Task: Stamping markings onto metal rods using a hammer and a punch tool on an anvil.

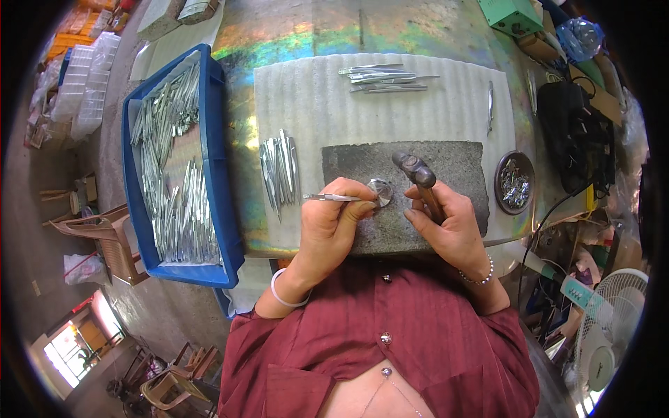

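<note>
Left fingers [357, 187] pinch one metal strip [322, 197] at one round block [381, 189] on one slab [348, 164]; right fingers [426, 227] grip one hammer [416, 171]; one fan [599, 359] bears a mark [601, 368] too small to read.

Metal hammer head [416, 171], rough matt slab [460, 167], shiny metal strips [287, 171]

Soft light, rainbow glare

From where I stand, the table [446, 28] is well lit, its bare surface throwing rainbow-coloured glare. A window [66, 355] at lower left burns nearly white. Shadows are soft, the middle crisp; toward the black round rim, straight edges bow and detail softens.
</note>
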`<state>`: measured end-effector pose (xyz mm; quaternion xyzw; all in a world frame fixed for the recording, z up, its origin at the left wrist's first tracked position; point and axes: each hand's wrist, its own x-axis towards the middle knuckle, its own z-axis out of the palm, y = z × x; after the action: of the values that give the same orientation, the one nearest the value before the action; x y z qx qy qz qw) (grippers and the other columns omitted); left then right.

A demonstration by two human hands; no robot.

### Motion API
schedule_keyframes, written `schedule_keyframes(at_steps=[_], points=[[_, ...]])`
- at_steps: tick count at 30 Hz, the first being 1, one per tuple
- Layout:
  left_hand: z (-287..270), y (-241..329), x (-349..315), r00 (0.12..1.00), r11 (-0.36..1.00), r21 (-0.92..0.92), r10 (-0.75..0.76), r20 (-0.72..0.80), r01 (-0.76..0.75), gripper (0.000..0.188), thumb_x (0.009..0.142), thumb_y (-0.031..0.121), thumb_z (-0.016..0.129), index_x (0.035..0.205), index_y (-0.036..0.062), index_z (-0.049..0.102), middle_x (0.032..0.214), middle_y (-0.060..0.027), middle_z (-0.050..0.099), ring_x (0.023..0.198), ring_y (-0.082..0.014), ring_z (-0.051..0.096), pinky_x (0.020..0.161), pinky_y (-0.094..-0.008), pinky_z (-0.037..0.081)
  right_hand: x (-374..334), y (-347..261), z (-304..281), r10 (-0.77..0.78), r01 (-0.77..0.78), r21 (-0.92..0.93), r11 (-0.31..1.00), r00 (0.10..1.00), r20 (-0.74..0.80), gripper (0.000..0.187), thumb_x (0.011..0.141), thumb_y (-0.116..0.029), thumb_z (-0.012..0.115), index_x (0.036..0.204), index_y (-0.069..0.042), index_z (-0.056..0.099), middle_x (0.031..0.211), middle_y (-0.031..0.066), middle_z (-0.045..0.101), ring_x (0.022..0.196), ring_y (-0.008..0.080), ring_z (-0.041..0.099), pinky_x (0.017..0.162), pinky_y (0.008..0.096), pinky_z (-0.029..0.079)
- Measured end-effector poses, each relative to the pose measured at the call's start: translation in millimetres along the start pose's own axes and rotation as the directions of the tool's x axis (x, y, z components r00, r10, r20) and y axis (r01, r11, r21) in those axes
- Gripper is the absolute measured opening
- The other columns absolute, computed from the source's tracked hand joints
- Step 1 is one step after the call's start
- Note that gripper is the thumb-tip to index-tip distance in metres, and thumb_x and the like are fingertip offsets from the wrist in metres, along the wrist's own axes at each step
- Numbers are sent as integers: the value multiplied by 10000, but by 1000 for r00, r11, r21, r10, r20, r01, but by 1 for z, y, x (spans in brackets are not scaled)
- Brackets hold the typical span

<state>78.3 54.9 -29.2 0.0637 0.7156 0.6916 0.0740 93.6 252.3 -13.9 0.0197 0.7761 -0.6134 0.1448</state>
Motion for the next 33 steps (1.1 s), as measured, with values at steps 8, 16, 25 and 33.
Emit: schedule_keyframes(at_steps=[8,16,25,33], points=[[1,3,1,999,996,74,45,13,-46,68,848,-67,558,893,-23,584,792,-92,584,680,-143,593,611,-246,478,-1,-2,-1,-34,34,-5,999,999,-17,224,798,-45,662,999,12,583,744,29,560,655,54,508,588,217,428],[3,3,1,999,997,71,35,26,-37,69,856,-67,549,905,-23,571,797,-93,573,679,-148,596,601,-249,483,-1,-1,-2,-27,27,19,999,1000,-7,237,804,-50,660,1015,18,579,812,63,596,726,82,570,667,237,477],[6,8,3,931,798,484,342,127,-359,196,738,-93,570,902,14,563,812,-110,572,642,-232,608,535,-305,487,-6,-13,1,47,-45,378,925,999,3,253,808,-62,677,1034,1,583,850,83,626,723,93,584,668,237,483],[1,-2,0,849,587,618,420,321,-524,216,694,53,594,904,62,541,842,-91,559,670,-259,616,531,-336,512,8,-75,-8,-479,510,-61,858,837,263,255,701,8,714,931,-7,604,762,92,592,670,194,617,571,275,480]])
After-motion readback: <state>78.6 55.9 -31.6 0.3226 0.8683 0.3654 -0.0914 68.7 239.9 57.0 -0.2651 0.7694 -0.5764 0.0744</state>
